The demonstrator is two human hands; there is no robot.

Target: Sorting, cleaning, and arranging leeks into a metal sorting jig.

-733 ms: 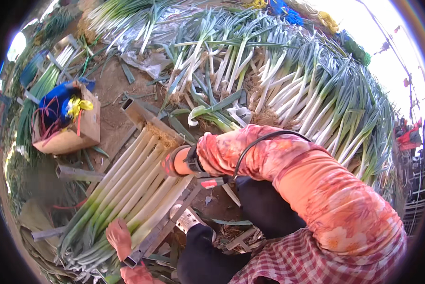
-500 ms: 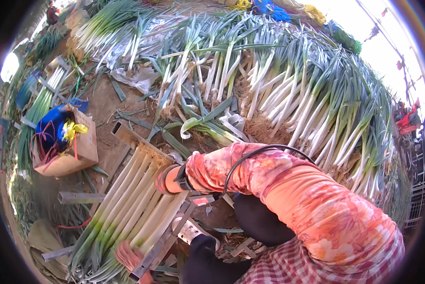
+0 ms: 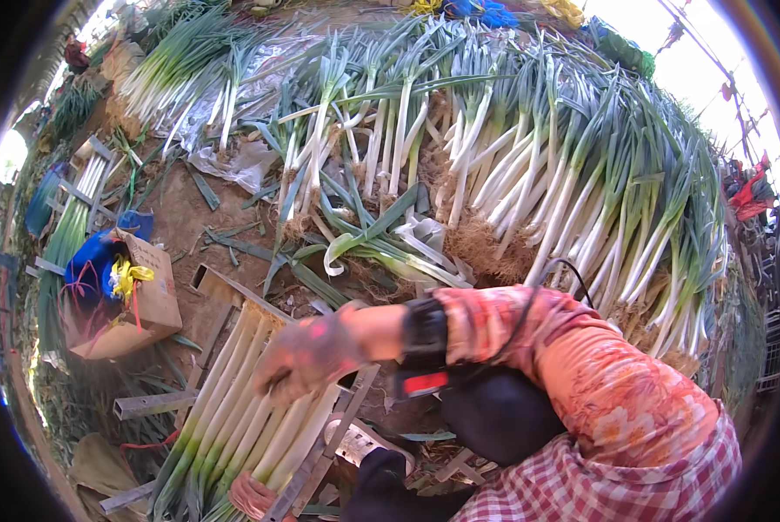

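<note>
A row of long green onions (image 3: 225, 370) lies in a metal frame (image 3: 333, 444), white shafts and roots toward the far end, green leaves toward me. My left hand (image 3: 253, 496) is at the lower edge, its fingers closed over the onions where the white turns green. My right hand (image 3: 313, 352), in a dirty glove, hovers over the upper shafts near the root end. Its fingers look bent but are smeared by motion, so I cannot make out a grip. A black band circles that wrist, below a floral orange sleeve.
A large spread of green onions (image 3: 581, 183) covers the ground at the far right, with another pile (image 3: 177, 74) far left. A cardboard box (image 3: 151, 291) with blue and yellow material stands left. A second metal frame (image 3: 94, 187) holds more onions behind it.
My right hand has lifted off the root end and drawn toward me, over the shafts. My left hand stays on the onions. The whole view has shifted slightly.
</note>
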